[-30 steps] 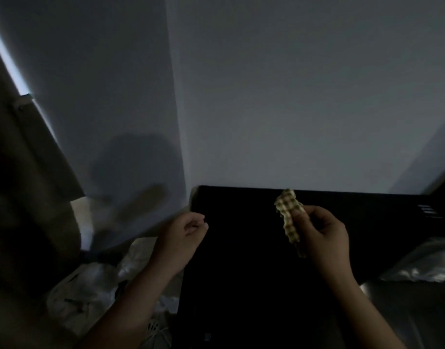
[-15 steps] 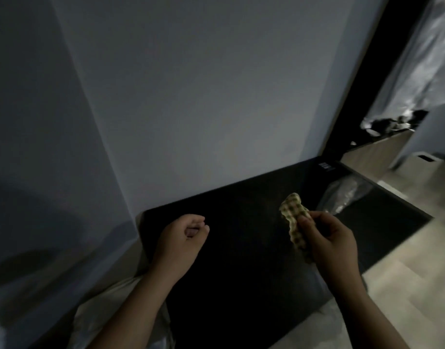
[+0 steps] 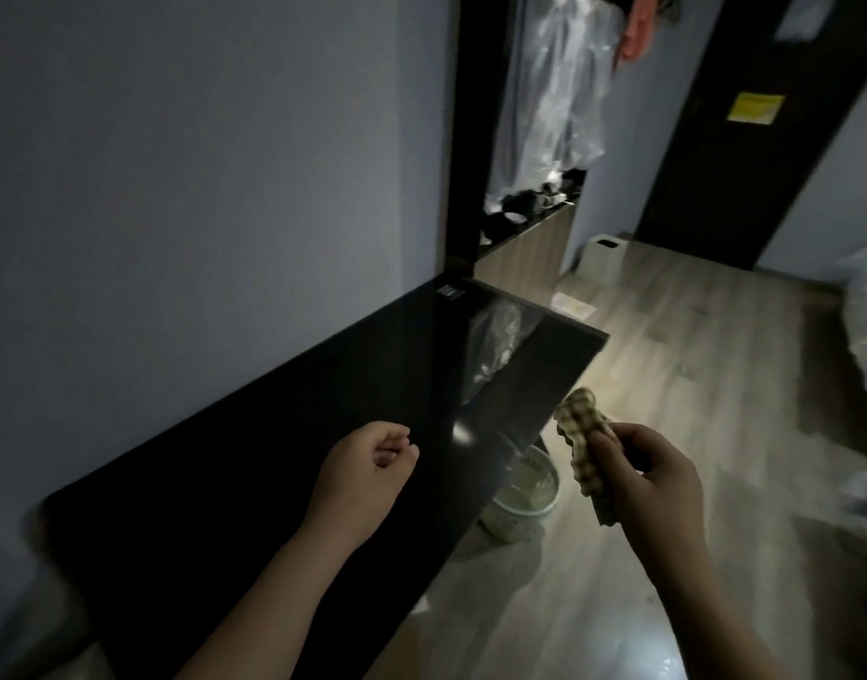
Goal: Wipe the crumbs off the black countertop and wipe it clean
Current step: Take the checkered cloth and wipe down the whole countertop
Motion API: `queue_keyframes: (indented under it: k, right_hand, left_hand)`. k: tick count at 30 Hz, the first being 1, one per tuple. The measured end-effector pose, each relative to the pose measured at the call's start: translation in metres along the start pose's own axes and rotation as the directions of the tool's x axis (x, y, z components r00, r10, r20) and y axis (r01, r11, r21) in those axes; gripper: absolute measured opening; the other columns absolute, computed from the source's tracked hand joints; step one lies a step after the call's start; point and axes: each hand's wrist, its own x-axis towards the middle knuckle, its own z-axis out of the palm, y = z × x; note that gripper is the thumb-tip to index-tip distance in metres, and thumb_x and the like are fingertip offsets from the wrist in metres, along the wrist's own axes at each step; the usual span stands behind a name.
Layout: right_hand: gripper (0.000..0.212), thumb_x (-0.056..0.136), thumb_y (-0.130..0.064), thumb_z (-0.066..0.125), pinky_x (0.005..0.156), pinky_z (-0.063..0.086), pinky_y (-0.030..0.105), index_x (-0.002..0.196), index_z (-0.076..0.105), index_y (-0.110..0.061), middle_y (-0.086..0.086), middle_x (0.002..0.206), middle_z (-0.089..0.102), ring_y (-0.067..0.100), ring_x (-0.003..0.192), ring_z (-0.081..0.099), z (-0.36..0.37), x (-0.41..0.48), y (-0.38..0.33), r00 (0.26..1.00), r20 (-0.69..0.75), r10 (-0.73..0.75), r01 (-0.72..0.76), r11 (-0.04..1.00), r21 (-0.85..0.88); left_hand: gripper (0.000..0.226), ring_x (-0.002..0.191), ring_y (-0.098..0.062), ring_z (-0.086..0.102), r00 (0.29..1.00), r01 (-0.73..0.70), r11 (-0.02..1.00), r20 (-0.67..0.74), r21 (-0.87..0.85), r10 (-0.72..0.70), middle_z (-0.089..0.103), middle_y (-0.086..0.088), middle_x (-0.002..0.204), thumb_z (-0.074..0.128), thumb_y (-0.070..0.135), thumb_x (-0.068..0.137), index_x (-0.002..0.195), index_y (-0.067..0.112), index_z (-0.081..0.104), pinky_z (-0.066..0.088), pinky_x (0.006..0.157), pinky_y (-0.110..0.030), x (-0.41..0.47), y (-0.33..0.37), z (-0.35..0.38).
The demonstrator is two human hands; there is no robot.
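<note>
The left hand, fingers curled in a seemingly empty grip, hovers over the glossy black table. The right hand pinches in its grip a crumpled yellow-checked cloth just past the table's front edge, above the wooden floor where a white round bucket stands.

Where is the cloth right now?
Head view, right side: the cloth is gripped in the right hand, just past the countertop edge, near the bucket on the floor.
</note>
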Motion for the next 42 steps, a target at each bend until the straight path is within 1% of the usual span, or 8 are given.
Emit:
queue_keyframes:
  k: [3, 10, 14, 25, 29, 36, 40, 42]
  right_hand:
    - [0.013, 0.092, -0.020, 0.061, 0.057, 0.053, 0.042, 0.082, 0.070, -0.025, 0.001, 0.068, 0.069, 0.024, 0.063, 0.066, -0.050, 0.032, 0.029, 0.999, -0.031, 0.025, -0.025, 1.000, -0.004]
    - [0.018, 0.094, -0.011, 0.055, 0.047, 0.039, 0.029, 0.079, 0.064, -0.015, 0.006, 0.057, 0.061, 0.015, 0.043, 0.052, -0.139, 0.098, 0.072, 0.996, -0.021, 0.092, -0.091, 0.996, 0.007]
    - [0.017, 0.094, -0.012, 0.055, 0.046, 0.041, 0.030, 0.080, 0.064, -0.014, 0.009, 0.059, 0.063, 0.017, 0.044, 0.054, -0.164, 0.135, 0.094, 0.992, -0.015, 0.125, -0.125, 0.992, 0.016]
    - [0.017, 0.092, -0.026, 0.058, 0.046, 0.050, 0.031, 0.077, 0.067, -0.024, 0.003, 0.063, 0.068, 0.014, 0.055, 0.065, -0.185, 0.290, 0.161, 0.976, -0.116, 0.186, -0.198, 0.975, -0.104]
    - [0.017, 0.092, -0.027, 0.059, 0.045, 0.051, 0.032, 0.077, 0.067, -0.025, 0.004, 0.063, 0.067, 0.019, 0.056, 0.065, -0.195, 0.354, 0.177, 0.970, -0.132, 0.203, -0.220, 0.966, -0.135]
    - [0.016, 0.092, -0.026, 0.061, 0.051, 0.052, 0.039, 0.076, 0.067, -0.025, 0.005, 0.063, 0.066, 0.026, 0.058, 0.064, -0.224, 0.462, 0.223, 0.975, -0.111, 0.192, -0.206, 0.970, -0.127]
    - [0.020, 0.090, -0.023, 0.062, 0.051, 0.043, 0.026, 0.070, 0.066, -0.021, 0.000, 0.059, 0.063, 0.012, 0.054, 0.059, -0.247, 0.530, 0.258, 0.982, -0.088, 0.169, -0.180, 0.974, -0.140]
    - [0.022, 0.089, -0.025, 0.063, 0.056, 0.040, 0.023, 0.068, 0.066, -0.020, -0.002, 0.066, 0.063, 0.010, 0.065, 0.060, -0.260, 0.568, 0.275, 0.989, -0.052, 0.135, -0.143, 0.969, -0.200]
  left_hand:
    - [0.023, 0.089, 0.003, 0.060, 0.999, -0.039, 0.999, 0.029, -0.017, 0.040, 0.064, 0.014, 0.097, 0.063, 0.025, 0.088, 0.111, 0.023, 0.064, 0.045, 0.070, -0.008, 0.013, 0.032, 0.059]
    - [0.019, 0.084, 0.002, 0.063, 0.990, -0.104, 0.994, 0.095, -0.032, 0.106, 0.067, 0.013, 0.092, 0.066, 0.020, 0.087, 0.106, 0.019, 0.068, 0.049, 0.071, -0.011, 0.042, 0.091, 0.172]
    - [0.018, 0.085, 0.002, 0.061, 0.987, -0.086, 0.996, 0.136, -0.038, 0.091, 0.066, 0.011, 0.093, 0.066, 0.019, 0.087, 0.105, 0.020, 0.067, 0.045, 0.068, -0.007, 0.068, 0.108, 0.217]
    - [0.012, 0.084, -0.002, 0.063, 0.979, -0.051, 0.995, 0.190, -0.091, 0.067, 0.069, 0.008, 0.089, 0.067, 0.016, 0.086, 0.097, 0.019, 0.069, 0.049, 0.072, -0.014, 0.211, 0.132, 0.347]
    - [0.010, 0.081, -0.003, 0.064, 0.971, -0.050, 0.994, 0.229, -0.097, 0.071, 0.069, 0.007, 0.086, 0.068, 0.015, 0.085, 0.094, 0.020, 0.069, 0.043, 0.063, -0.005, 0.269, 0.149, 0.392]
    - [0.012, 0.082, -0.002, 0.063, 0.962, -0.047, 0.994, 0.263, -0.096, 0.071, 0.069, 0.011, 0.089, 0.069, 0.017, 0.084, 0.095, 0.020, 0.069, 0.044, 0.069, -0.015, 0.352, 0.190, 0.474]
    - [0.012, 0.079, 0.003, 0.061, 0.972, -0.058, 0.995, 0.222, -0.075, 0.074, 0.068, 0.014, 0.090, 0.068, 0.019, 0.085, 0.096, 0.019, 0.070, 0.042, 0.063, -0.005, 0.393, 0.214, 0.526]
    - [0.011, 0.080, 0.004, 0.062, 0.980, -0.048, 0.996, 0.191, -0.070, 0.060, 0.068, 0.015, 0.090, 0.067, 0.021, 0.085, 0.096, 0.021, 0.070, 0.041, 0.062, -0.005, 0.410, 0.226, 0.552]
